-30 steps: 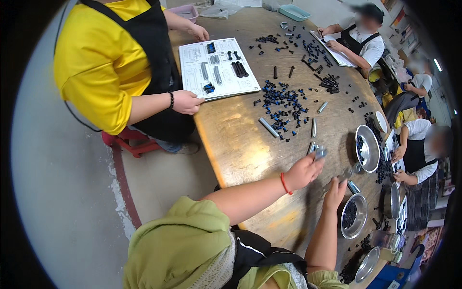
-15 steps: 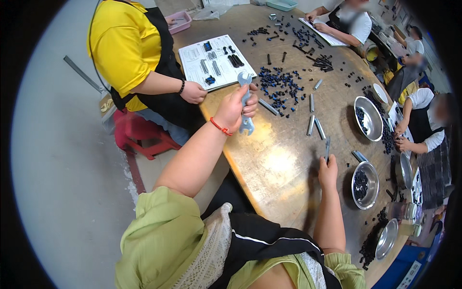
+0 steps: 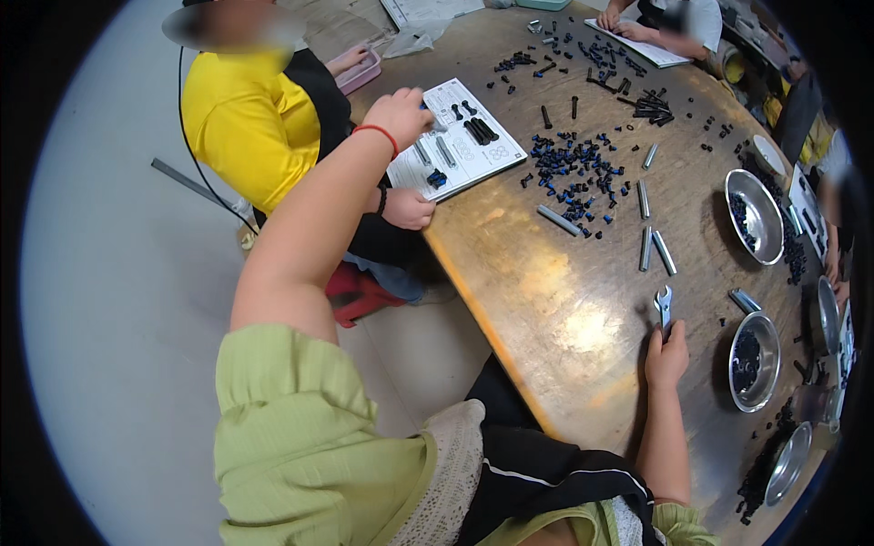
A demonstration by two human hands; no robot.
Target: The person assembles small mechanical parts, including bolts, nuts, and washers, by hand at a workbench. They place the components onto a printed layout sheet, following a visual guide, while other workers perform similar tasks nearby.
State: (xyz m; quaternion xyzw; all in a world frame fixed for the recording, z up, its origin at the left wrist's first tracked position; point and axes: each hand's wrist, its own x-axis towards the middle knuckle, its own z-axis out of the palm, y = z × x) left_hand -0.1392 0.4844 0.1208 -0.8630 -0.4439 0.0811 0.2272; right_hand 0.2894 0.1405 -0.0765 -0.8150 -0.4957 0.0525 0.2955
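Observation:
My left hand is closed, reaching out above the white instruction board at the table's far-left edge. The wrench in it is mostly hidden, with only a grey metal end showing past the fingers. Parts lie on the board: black screws, silver rods and small blue-and-black pieces. My right hand grips a silver open-end wrench just over the table, its jaw pointing away from me. Beyond that wrench lie silver metal rods and a scattered pile of blue-and-black screws.
A co-worker in yellow stands at the left, one hand at the board's near corner. Metal bowls of black parts stand at the right. Other people work along the far and right sides. A pink tray sits by the co-worker.
My left hand has moved left and away, from the table edge to above the board. The right-hand wrench has turned so its jaw shows. The whole view has swung left.

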